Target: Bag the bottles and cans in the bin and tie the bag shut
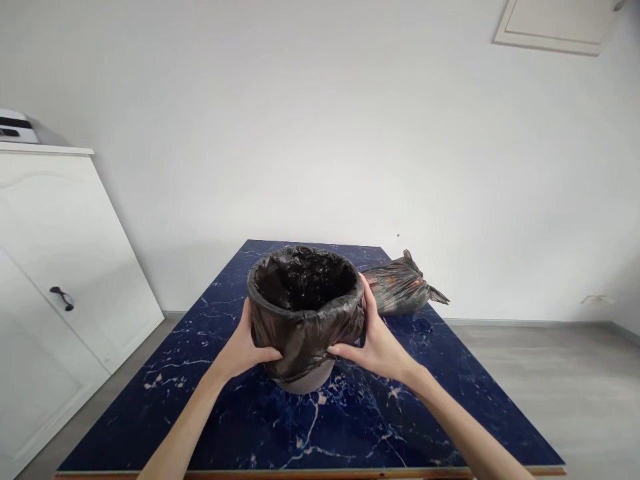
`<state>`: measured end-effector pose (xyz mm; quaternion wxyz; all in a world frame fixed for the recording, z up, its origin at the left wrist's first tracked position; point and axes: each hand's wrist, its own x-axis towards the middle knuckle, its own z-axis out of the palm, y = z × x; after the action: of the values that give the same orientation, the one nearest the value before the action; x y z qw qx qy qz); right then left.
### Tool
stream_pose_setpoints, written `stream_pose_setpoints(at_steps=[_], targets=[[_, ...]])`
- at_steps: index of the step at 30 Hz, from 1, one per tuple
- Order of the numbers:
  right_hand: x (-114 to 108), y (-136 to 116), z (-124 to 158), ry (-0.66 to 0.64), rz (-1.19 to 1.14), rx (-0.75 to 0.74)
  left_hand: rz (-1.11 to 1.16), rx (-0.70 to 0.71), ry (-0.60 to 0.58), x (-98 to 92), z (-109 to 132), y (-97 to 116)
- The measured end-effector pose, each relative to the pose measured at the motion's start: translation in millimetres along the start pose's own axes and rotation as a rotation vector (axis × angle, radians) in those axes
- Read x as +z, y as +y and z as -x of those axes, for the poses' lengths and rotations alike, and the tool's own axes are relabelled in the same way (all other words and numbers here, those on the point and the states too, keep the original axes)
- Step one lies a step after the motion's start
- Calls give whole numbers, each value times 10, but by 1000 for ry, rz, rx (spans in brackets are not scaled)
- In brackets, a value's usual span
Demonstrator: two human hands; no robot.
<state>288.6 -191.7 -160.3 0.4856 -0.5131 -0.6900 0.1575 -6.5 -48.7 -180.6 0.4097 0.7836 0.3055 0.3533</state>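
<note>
A round, light grey trash can (306, 381) is in the middle of the view, on or just over the table. A black trash bag (307, 333) lines it, folded down over the rim and most of the outer wall. My left hand (253, 347) grips the can's left side through the bag, thumb at the front. On the opposite side my right hand (373, 340) does the same, fingers reaching up near the rim. Behind my right hand lies a knotted, filled black bag (403, 288), with colourful contents showing through the thin plastic.
The table (240, 427) has a dark blue marbled top and a wooden front edge. To the left stands a white cabinet (55, 227) with a dark handle and a white device (17, 127) on top. A white wall (310, 133) rises behind the table.
</note>
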Motion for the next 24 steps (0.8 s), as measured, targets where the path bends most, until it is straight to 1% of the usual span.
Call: stream_pose_setpoints(at_steps=[3, 6, 8, 11, 13, 16, 20, 24], targets=[[-129, 0, 24, -7, 121, -26, -100, -42, -71, -116, 65, -17], [-287, -176, 37, 4, 201, -136, -186, -89, -107, -219, 182, -77], [-347, -337, 25, 52, 244, -211, -244, -120, -110, -247, 291, -147], [-348, -534, -47, 138, 309, -343, -332, -207, -120, -207, 491, -275], [-312, -604, -127, 147, 339, -432, -404, -256, -121, -142, 626, -359], [-266, -641, -258, 146, 333, -500, -535, -255, -77, -52, 782, -466], [-283, -692, -348, 166, 280, -523, -634, -240, -37, -8, 857, -531], [-401, -810, -251, 132, 318, -565, -718, -241, -22, 10, 849, -506]])
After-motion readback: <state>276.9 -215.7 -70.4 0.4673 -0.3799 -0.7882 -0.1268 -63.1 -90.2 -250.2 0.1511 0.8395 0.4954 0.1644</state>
